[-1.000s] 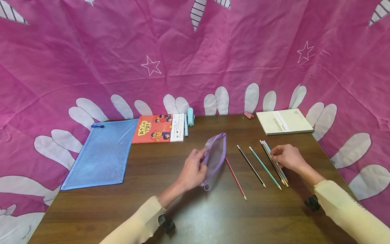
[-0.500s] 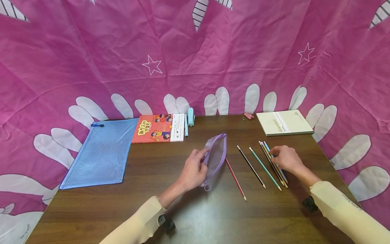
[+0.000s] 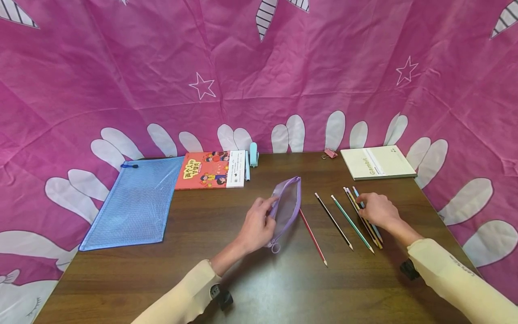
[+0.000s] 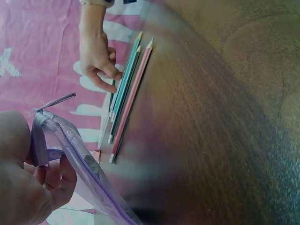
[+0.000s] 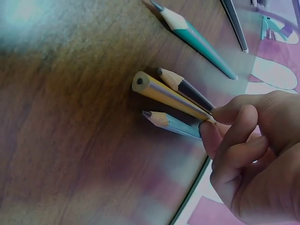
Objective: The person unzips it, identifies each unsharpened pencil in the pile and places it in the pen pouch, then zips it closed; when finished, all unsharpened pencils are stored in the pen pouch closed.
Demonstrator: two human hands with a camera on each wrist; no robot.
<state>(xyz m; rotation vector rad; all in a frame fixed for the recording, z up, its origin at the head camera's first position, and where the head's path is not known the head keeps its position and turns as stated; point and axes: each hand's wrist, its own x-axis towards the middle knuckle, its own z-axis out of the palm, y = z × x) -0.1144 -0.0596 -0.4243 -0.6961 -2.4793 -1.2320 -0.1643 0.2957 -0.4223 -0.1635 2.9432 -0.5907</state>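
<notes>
My left hand [image 3: 256, 227] grips the near-left side of a purple mesh zip pouch [image 3: 288, 207], whose mouth gapes toward the right. Over at the right, my right hand [image 3: 378, 209] pinches a yellow pencil [image 5: 168, 96] between thumb and fingertip. A dark pencil [image 5: 197, 96] and a light blue pencil [image 5: 176, 126] lie on either side of it, close to the fingertips. Farther left on the table are a green pencil [image 3: 352, 222], a black pencil [image 3: 333, 220] and a red pencil [image 3: 312, 236], the red one's top end hidden behind the pouch.
A blue mesh zip bag [image 3: 133, 202] lies at the left on the wooden table [image 3: 283, 292]. Along the back are a red book [image 3: 206, 171], a light blue pen [image 3: 247, 166], a light blue stapler [image 3: 253, 155], a pink binder clip [image 3: 330, 153] and a pale notebook [image 3: 378, 162].
My right hand has shifted slightly left over the pencil group, and the light blue pencil's top end now lies a little apart from the others. My left hand and the pouch stay put.
</notes>
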